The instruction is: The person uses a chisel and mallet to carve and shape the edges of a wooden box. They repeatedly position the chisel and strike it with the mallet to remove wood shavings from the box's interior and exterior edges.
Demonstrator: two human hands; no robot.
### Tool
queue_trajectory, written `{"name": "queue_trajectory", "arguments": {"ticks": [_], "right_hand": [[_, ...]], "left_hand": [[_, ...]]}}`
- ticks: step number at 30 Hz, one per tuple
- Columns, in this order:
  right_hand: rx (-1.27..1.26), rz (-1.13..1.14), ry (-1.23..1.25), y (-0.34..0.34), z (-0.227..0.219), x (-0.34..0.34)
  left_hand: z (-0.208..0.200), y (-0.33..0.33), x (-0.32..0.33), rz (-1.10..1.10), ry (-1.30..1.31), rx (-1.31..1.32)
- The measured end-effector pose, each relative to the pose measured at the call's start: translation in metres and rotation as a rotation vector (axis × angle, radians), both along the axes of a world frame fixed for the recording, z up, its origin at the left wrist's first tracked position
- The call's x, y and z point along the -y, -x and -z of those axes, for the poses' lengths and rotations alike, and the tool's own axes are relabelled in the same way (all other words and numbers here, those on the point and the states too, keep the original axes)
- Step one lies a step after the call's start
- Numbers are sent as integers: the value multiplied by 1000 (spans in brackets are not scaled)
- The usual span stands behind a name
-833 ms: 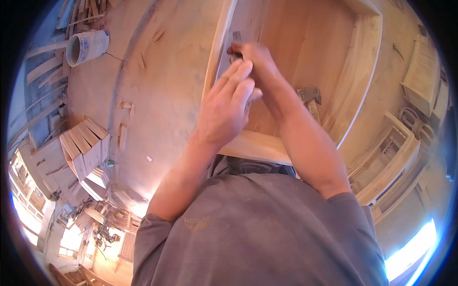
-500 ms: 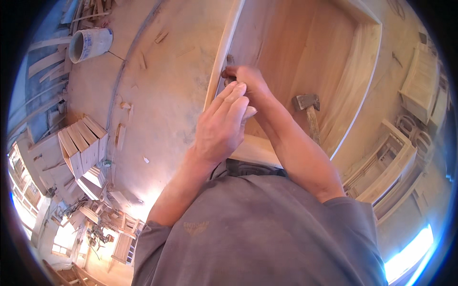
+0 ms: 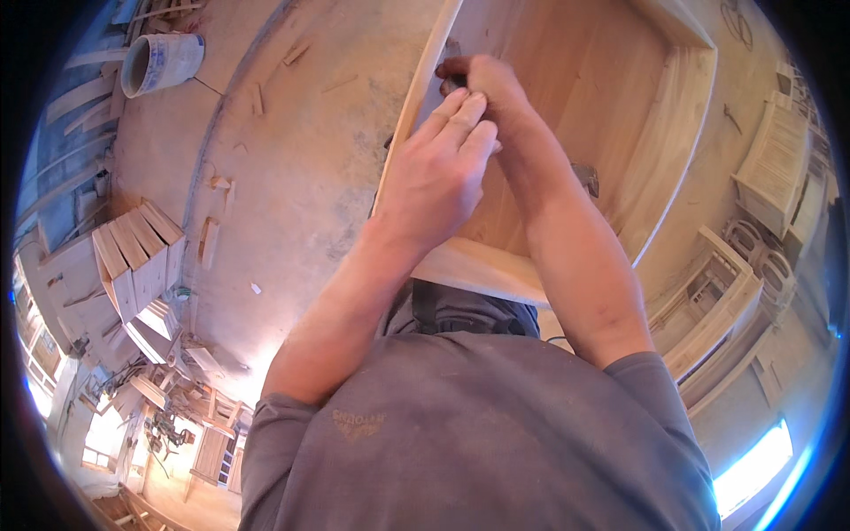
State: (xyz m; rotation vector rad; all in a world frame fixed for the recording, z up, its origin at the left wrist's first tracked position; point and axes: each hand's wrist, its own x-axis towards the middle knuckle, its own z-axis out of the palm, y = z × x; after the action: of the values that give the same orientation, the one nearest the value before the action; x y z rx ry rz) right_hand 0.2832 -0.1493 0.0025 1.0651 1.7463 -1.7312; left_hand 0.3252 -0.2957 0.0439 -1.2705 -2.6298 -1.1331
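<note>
My right hand [image 3: 494, 84] reaches inside a large open wooden box [image 3: 500, 270], close to its left wall. Its fingers curl round a small dark object [image 3: 457, 81], mostly hidden by the hand. My left hand [image 3: 438, 177] is just nearer, over the same wall, its fingertips overlapping my right wrist. Its fingers are bent and pressed together; its palm side is out of sight, so whatever it may hold cannot be made out. Beyond my right forearm lies a hammer [image 3: 586, 180] on the box's wooden bottom, its handle hidden behind the arm.
The box's near edge stands right in front of my body. A white bucket [image 3: 177, 64] is on the floor at the far left, with wood scraps around. Stacked wooden panels [image 3: 140, 252] stand at the left. Wooden furniture parts [image 3: 708, 305] lie along the right.
Both hands have moved farther away along the box's left wall, staying close together. My right forearm now covers the hammer's handle. The whole view has shifted slightly.
</note>
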Motion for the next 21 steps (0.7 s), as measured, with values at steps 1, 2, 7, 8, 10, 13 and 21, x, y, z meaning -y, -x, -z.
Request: {"name": "queue_trajectory", "arguments": {"ticks": [1, 2, 7, 8, 10, 13, 21], "right_hand": [[30, 20, 37, -9, 4, 10], [54, 39, 69, -16, 4, 20], [293, 141, 238, -74, -15, 69], [346, 97, 257, -84, -19, 74], [248, 52, 295, -115, 1, 84], [206, 106, 404, -138, 6, 74], [237, -37, 446, -146, -9, 13]], "left_hand": [[-3, -6, 9, 11, 8, 17], [-6, -11, 18, 22, 12, 27], [-28, -69, 69, 73, 94, 66], [-32, -78, 73, 77, 93, 89], [-42, -90, 74, 81, 53, 91], [-44, -100, 73, 120, -21, 120], [-57, -110, 72, 298, -152, 45]]}}
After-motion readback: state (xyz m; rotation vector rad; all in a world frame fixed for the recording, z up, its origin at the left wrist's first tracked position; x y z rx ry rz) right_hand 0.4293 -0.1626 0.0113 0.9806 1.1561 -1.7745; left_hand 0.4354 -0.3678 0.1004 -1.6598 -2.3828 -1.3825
